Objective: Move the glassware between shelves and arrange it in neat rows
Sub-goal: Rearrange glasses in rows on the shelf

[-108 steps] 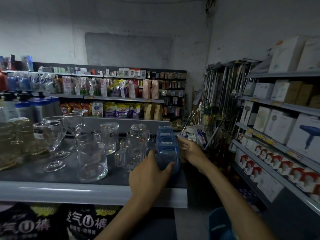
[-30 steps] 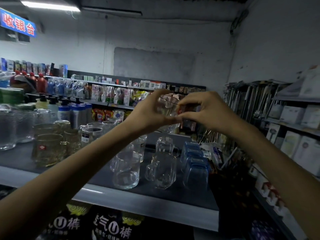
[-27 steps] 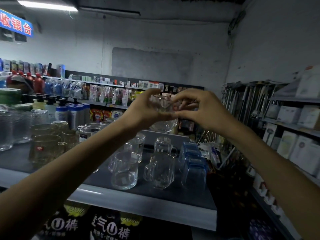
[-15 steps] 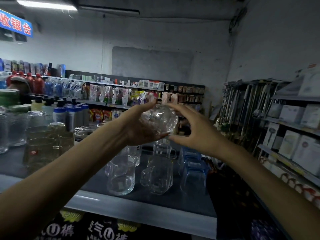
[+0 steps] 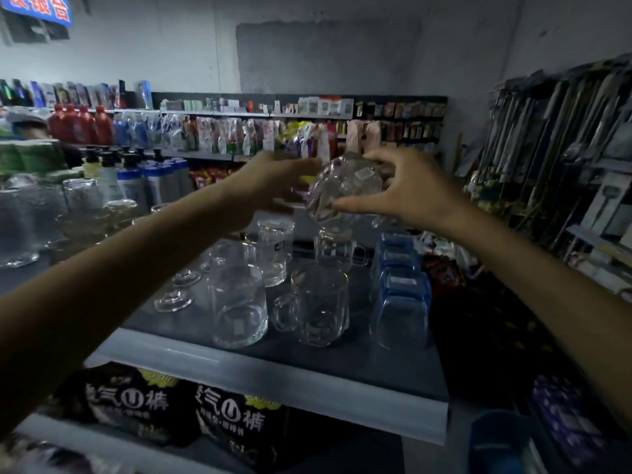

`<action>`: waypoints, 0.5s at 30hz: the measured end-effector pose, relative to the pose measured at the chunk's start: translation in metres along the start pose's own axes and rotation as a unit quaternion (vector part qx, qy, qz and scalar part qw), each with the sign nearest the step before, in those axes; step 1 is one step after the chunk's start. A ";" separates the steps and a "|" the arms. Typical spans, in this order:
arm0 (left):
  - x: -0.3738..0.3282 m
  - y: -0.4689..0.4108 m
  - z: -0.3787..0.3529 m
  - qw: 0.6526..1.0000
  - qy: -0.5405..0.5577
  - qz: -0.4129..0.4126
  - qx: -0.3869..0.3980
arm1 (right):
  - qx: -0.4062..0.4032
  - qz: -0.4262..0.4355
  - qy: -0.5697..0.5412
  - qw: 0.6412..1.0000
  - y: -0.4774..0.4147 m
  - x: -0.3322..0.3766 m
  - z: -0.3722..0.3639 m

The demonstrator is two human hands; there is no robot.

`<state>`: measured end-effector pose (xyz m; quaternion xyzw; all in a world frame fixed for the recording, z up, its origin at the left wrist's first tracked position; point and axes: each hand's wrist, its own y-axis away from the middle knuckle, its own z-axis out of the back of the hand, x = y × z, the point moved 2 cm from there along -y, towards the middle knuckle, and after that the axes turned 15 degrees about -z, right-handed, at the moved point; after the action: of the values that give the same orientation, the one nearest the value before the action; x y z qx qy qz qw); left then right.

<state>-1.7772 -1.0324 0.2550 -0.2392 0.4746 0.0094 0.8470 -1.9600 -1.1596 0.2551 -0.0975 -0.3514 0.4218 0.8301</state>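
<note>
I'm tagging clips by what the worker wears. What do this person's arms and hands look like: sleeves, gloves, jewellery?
The left forearm and right forearm are bare to the picture's edges; no sleeve shows. The left hand and right hand wear no gloves. No watch, bracelet or ring is visible, though the left hand is blurred and the light dim, so a thin ring could go unseen.

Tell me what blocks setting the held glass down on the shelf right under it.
Below the glass in the right hand, a file of mugs occupies the shelf; blue cups fill the next row rightward. Bare shelf shows at the front edge.
</note>
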 end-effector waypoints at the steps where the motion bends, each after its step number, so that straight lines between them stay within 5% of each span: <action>1: -0.001 -0.003 0.003 0.999 -0.017 -0.040 -0.013 | 0.012 -0.007 0.011 1.000 -0.004 0.000 -0.001; 8: 0.022 -0.021 0.010 0.986 -0.077 -0.055 0.138 | 0.089 -0.043 0.077 0.992 -0.026 -0.012 -0.028; 15: 0.046 -0.044 0.013 0.934 -0.229 -0.095 0.256 | 0.136 -0.066 0.130 0.980 -0.037 -0.019 -0.057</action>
<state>-1.7303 -1.0759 0.2407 -0.0491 0.2294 -0.1384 0.9622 -1.9062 -1.1894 0.2211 -0.0144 -0.1860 0.3934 0.9002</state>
